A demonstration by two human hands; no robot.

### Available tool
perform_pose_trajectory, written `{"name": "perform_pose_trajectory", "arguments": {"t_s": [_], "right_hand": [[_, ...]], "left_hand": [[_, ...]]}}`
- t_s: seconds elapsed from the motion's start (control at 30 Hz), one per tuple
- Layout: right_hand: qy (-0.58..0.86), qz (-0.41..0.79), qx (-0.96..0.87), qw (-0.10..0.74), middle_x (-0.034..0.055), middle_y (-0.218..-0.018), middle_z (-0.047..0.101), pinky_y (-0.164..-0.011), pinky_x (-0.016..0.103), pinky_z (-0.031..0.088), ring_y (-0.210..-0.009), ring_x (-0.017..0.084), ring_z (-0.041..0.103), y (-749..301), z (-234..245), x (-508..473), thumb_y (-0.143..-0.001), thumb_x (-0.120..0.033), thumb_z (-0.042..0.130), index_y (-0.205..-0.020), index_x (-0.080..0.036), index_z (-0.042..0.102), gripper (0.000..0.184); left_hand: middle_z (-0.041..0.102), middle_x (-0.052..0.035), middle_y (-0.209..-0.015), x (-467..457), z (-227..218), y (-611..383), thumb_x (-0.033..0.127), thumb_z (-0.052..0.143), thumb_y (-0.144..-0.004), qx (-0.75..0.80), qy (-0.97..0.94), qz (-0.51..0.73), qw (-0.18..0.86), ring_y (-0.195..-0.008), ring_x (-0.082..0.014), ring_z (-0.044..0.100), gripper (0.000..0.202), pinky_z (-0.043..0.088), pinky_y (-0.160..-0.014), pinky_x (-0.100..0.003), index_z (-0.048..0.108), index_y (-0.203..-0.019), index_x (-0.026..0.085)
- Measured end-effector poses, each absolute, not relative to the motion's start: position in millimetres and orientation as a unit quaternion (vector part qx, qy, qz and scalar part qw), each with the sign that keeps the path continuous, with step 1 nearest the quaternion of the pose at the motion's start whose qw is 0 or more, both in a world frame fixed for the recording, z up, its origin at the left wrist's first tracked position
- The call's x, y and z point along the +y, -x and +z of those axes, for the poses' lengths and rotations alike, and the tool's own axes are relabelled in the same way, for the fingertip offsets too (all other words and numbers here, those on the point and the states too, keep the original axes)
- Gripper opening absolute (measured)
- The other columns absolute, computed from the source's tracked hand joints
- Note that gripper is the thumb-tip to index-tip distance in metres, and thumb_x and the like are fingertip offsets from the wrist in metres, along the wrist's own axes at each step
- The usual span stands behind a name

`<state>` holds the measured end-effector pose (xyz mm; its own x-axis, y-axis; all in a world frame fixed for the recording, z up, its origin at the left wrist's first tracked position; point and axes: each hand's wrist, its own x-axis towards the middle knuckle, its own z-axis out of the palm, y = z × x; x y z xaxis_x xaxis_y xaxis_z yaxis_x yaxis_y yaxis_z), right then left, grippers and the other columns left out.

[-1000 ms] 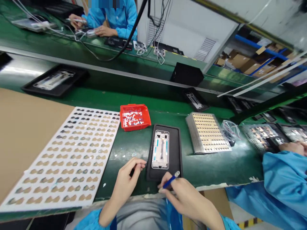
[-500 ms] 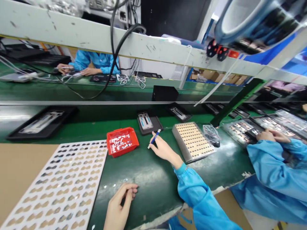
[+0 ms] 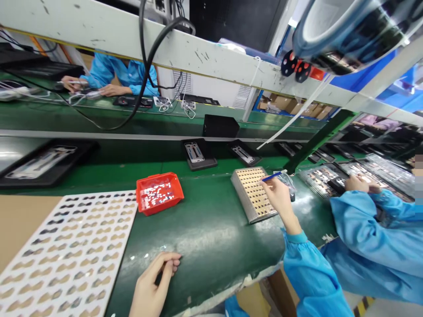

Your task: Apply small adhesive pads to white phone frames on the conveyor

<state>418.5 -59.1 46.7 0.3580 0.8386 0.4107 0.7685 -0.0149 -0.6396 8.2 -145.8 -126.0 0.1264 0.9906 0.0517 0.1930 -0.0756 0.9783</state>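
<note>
My right hand (image 3: 278, 197), in a blue sleeve, pinches a slim blue pen-like tool (image 3: 271, 177). The hand hovers over the right side of a stack of clear trays (image 3: 243, 196) whose top is filled with rows of tan pieces with dark spots. My left hand (image 3: 153, 281) rests low on the green table, thumb and fingertips pressed together; whether anything small is between them cannot be seen. Beyond it stands a red bin (image 3: 142, 198) holding many small white pieces. To the left lies a white sheet (image 3: 109, 264) with rows of dark and tan bow-shaped pieces.
Phone frames lie in black trays on the belt behind the table, one tray (image 3: 203, 164) nearest the middle. A co-worker (image 3: 366, 229) sits at the right by more clear trays; another person (image 3: 115, 77) works across the belt. A green post (image 3: 320, 141) and black cables (image 3: 145, 57) stand forward.
My right hand has moved right with the blue tool, from before the phone-frame tray to over the clear tray stack. My left hand keeps its pose. The view has shifted slightly.
</note>
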Motion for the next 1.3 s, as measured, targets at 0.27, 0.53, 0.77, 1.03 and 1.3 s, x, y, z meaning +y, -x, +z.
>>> {"name": "perform_pose_trajectory", "arguments": {"t_s": [0.27,0.53,0.77,1.03,1.3], "right_hand": [[0.717,0.018,-0.540,0.440,0.0131,-0.087,0.085,-0.079,0.048,0.067,-0.080,0.034,0.082,-405.8,46.7,-68.2,-0.088,-0.068,0.073,-0.087,-0.026,0.074,0.043],[0.584,0.325,-0.495,0.555,0.0103,-0.094,0.087,-0.066,0.033,0.071,-0.078,0.026,0.084,-307.5,64.8,-134.0,-0.085,-0.062,0.090,-0.095,-0.022,0.081,0.042],[0.526,0.442,-0.496,0.531,0.0063,-0.086,0.086,-0.067,0.026,0.070,-0.063,0.018,0.078,-262.5,66.5,-160.8,-0.085,-0.050,0.095,-0.089,-0.024,0.082,0.030],[0.494,0.600,-0.334,0.533,0.0060,-0.075,0.083,-0.055,0.020,0.062,-0.059,0.015,0.075,-247.6,49.5,-163.4,-0.071,-0.056,0.104,-0.088,-0.021,0.081,0.045],[0.516,0.618,-0.258,0.533,0.0031,-0.068,0.080,-0.058,0.021,0.062,-0.063,0.017,0.077,-242.1,39.3,-163.1,-0.062,-0.056,0.107,-0.087,-0.019,0.081,0.051]], "left_hand": [[0.082,-0.0085,-0.083,-142.4,-114.6,-11.1,0.083,0.066,-0.090,0.519,-0.570,0.441,0.460,-0.069,-0.0240,0.080,0.062,0.069,-0.063,-0.029,0.086,-0.089,0.024],[0.080,-0.0064,-0.082,-161.1,-26.0,-63.7,0.074,0.079,-0.089,0.458,-0.459,0.531,0.545,-0.072,-0.0186,0.079,0.050,0.068,-0.070,-0.023,0.086,-0.089,0.024],[0.075,-0.0021,-0.074,-151.0,19.9,-98.0,0.057,0.095,-0.081,0.373,-0.371,0.582,0.620,-0.062,-0.0113,0.071,0.039,0.060,-0.060,-0.017,0.081,-0.082,0.020],[0.073,-0.0021,-0.076,-145.6,3.2,-95.2,0.045,0.094,-0.086,0.325,-0.433,0.646,0.538,-0.066,-0.0124,0.071,0.029,0.057,-0.058,-0.019,0.080,-0.077,0.022],[0.082,-0.0049,-0.085,-151.9,-4.0,-80.1,0.030,0.071,-0.106,0.418,-0.658,0.596,0.193,-0.077,-0.0179,0.078,0.017,0.065,-0.074,-0.030,0.083,-0.094,0.025]]}}
